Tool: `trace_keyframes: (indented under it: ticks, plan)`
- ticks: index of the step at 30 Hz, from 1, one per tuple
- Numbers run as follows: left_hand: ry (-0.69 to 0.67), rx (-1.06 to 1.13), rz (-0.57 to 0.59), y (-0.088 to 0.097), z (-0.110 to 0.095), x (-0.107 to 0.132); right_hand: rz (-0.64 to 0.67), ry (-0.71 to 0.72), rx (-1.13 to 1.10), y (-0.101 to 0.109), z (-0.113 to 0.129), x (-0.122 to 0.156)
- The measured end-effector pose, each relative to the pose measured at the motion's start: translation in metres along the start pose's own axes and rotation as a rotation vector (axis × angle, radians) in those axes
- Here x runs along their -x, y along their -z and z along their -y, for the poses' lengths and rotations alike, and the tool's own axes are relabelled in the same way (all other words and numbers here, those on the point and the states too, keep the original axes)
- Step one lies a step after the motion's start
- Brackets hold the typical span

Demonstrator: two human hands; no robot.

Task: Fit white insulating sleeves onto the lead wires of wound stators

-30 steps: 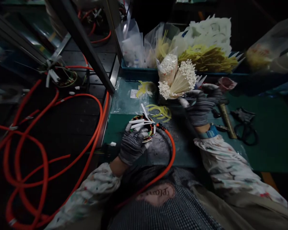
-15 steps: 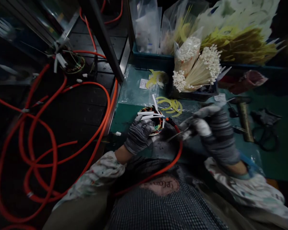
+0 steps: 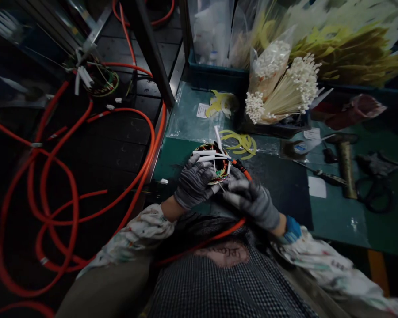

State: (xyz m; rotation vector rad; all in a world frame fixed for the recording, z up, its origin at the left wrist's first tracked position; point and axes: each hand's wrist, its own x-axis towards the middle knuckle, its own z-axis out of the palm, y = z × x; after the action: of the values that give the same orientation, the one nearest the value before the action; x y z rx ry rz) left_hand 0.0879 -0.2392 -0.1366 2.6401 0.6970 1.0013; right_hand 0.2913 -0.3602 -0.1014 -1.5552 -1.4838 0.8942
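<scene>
Grey-gloved in the head view, the left hand [image 3: 195, 182] curls around the left edge of one wire-wound ring [image 3: 223, 170] at centre frame; the right hand [image 3: 252, 198] bends its fingers at the lower-right edge, pinching what, if anything, I cannot tell. The step looks like fine edge work, calling for a steady left hold. Right of frame: one hammer [image 3: 346, 170], one screwdriver [image 3: 332, 177]; upper left: one second ring [image 3: 114, 85].

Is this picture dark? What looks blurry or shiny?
Head view: yes, dim, with near-black patches at lower left; head view, top right: yellow pieces look soft and stretched; head view, middle: white tubes look clearer; head view: the clear plastic sheet has pale glints.
</scene>
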Motion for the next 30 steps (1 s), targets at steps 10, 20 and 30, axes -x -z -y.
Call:
trace_keyframes:
  ticks: [10, 20, 30]
  plan:
    - [0.039, 0.048, -0.044, -0.002, 0.001, -0.002, 0.258, 0.037, 0.385, 0.000, 0.022, -0.097]
    - [0.051, 0.078, 0.045, 0.006, 0.001, -0.006, 0.194, 0.013, -0.182, 0.014, 0.014, -0.078]
    - [0.019, 0.100, 0.043, 0.005, 0.004, -0.005, 0.031, 0.061, -0.096, 0.006, 0.010, -0.076]
